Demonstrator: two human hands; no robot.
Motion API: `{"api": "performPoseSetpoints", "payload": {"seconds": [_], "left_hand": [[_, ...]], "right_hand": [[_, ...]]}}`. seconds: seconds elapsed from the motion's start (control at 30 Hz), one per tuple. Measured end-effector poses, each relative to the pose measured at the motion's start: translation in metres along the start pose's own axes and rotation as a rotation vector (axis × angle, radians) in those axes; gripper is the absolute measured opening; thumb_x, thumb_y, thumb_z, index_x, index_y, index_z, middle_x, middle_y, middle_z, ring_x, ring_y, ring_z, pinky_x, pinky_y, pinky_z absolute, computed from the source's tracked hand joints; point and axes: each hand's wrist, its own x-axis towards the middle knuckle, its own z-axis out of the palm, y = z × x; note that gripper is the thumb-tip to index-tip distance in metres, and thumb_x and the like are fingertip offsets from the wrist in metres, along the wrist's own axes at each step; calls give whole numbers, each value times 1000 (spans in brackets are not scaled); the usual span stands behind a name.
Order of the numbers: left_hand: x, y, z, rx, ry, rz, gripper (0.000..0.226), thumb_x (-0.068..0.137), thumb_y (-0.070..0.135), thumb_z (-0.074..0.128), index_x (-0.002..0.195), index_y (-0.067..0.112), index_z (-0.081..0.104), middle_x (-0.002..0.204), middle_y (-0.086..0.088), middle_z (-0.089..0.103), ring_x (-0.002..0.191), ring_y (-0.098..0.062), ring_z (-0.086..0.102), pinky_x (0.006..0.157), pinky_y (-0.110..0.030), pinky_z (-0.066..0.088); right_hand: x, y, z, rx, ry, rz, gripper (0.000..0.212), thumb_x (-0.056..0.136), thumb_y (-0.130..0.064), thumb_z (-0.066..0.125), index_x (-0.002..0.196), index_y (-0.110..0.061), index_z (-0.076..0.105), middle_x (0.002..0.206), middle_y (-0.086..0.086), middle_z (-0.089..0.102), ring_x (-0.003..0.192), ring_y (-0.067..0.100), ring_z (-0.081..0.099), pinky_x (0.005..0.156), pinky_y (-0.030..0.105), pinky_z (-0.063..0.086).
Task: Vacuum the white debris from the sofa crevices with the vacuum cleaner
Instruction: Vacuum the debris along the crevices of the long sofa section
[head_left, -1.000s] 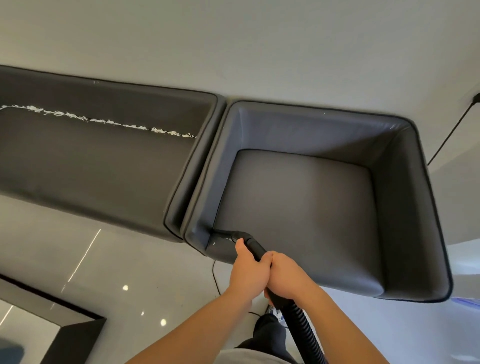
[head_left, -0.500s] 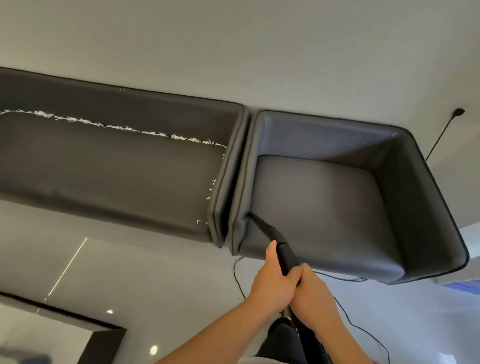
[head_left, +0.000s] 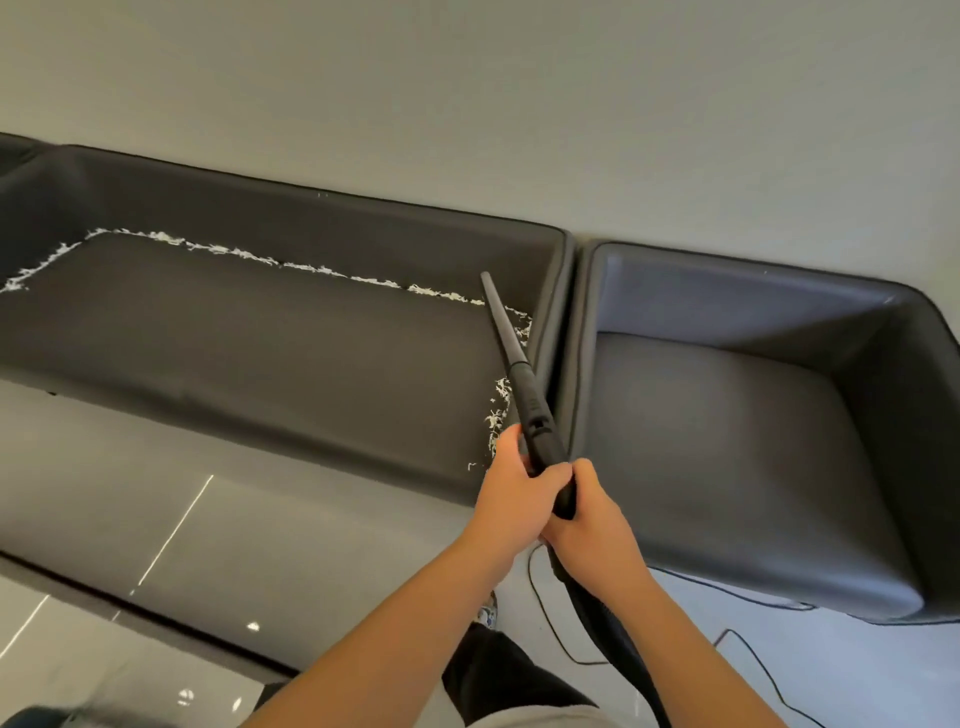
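Nearest: dark trousers and a pale shirt hem at the bottom edge, two bare forearms reaching forward. Left hand (head_left: 511, 493) and right hand (head_left: 592, 525) sit one just behind the other on the vacuum wand (head_left: 535, 415), fingers of both curled tight round the black handle; ribbed hose (head_left: 618, 654) trails down behind the right wrist, and a thin black cord (head_left: 748, 660) loops over the glossy pale floor (head_left: 218, 530). The wand angles up and away, its slim crevice nozzle (head_left: 496, 312) raised over the right end of the long sofa (head_left: 249, 353), tip pointing toward the back corner; whether it touches the leather cannot be told. White debris (head_left: 311, 270) lies in a thin line along the seat's back seam, round the left end, and in scattered flecks down the right-side seam just beside the wand. Step in hand, by my reading: starting on the long sofa's crevices, none of them cleaned so far. Next move likely calls for lowering the tip into the corner seam and drawing it steadily along. The adjoining armchair (head_left: 727, 415) to the right shows no debris. Beyond, a plain pale wall (head_left: 467, 93).
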Motion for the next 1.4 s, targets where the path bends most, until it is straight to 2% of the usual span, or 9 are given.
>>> {"api": "performPoseSetpoints", "payload": {"seconds": [0.07, 0.17, 0.3, 0.47, 0.63, 0.87, 1.13, 1.3, 1.4], "left_hand": [[25, 5, -19, 27, 17, -27, 25, 89, 32, 70, 103, 43, 54, 99, 16, 71, 95, -1, 68, 79, -25, 53], [65, 14, -45, 93, -2, -70, 18, 88, 35, 68, 96, 45, 55, 92, 12, 72, 91, -10, 70, 84, -35, 59], [112, 33, -76, 113, -41, -130, 29, 90, 31, 68, 118, 34, 59, 91, 9, 75, 82, -9, 73, 65, -27, 60], [172, 55, -111, 134, -75, -163, 39, 91, 34, 69, 127, 27, 57, 103, 7, 74, 98, -10, 71, 89, -39, 59], [228, 79, -144, 196, -176, -83, 58, 90, 34, 71, 141, 35, 42, 105, 9, 71, 94, -3, 68, 68, -19, 49], [301, 100, -246, 445, -470, 1, 88, 91, 33, 72, 161, 29, 19, 144, -3, 57, 124, -23, 60, 103, -42, 52], [307, 123, -357, 623, -655, -12, 92, 86, 36, 75, 161, 24, 23, 145, -6, 55, 129, -26, 57, 107, -47, 51], [315, 125, -386, 521, -710, -102, 78, 88, 22, 75, 156, 25, 37, 115, -6, 70, 106, -21, 69, 90, -38, 57], [313, 126, -392, 466, -748, -126, 66, 88, 13, 72, 147, 27, 48, 106, -6, 74, 93, -20, 74, 69, -28, 59]], "right_hand": [[24, -8, 15, 13, -7, 20, 27, 90, -27, 70, 93, -28, 43, 73, -4, 66, 52, 6, 61, 45, 17, 43], [64, -22, 32, 54, 6, 85, 25, 88, -31, 69, 92, -24, 46, 74, 1, 69, 62, 17, 67, 53, 30, 50], [110, -51, 48, 91, 25, 155, 25, 88, -37, 66, 91, -20, 47, 72, 3, 70, 66, 25, 69, 65, 45, 58], [156, -86, 67, 123, 38, 203, 30, 85, -45, 68, 89, -24, 48, 74, 3, 71, 68, 22, 71, 68, 44, 60], [194, -118, 97, 280, 96, 273, 23, 88, -36, 70, 92, -22, 51, 66, 2, 71, 56, 16, 69, 65, 42, 61], [237, -201, 199, 586, 330, 422, 20, 90, -24, 70, 99, -15, 54, 67, 6, 70, 56, 19, 67, 58, 31, 59], [224, -300, 293, 951, 426, 532, 34, 91, -23, 70, 112, -3, 51, 71, 15, 69, 59, 26, 66, 60, 36, 59], [227, -319, 304, 671, 362, 569, 41, 91, -46, 69, 107, -13, 51, 76, 9, 76, 65, 25, 74, 64, 33, 61], [226, -314, 300, 872, 357, 544, 49, 88, -42, 72, 111, -6, 47, 81, 20, 76, 69, 35, 73, 71, 45, 63]]}}
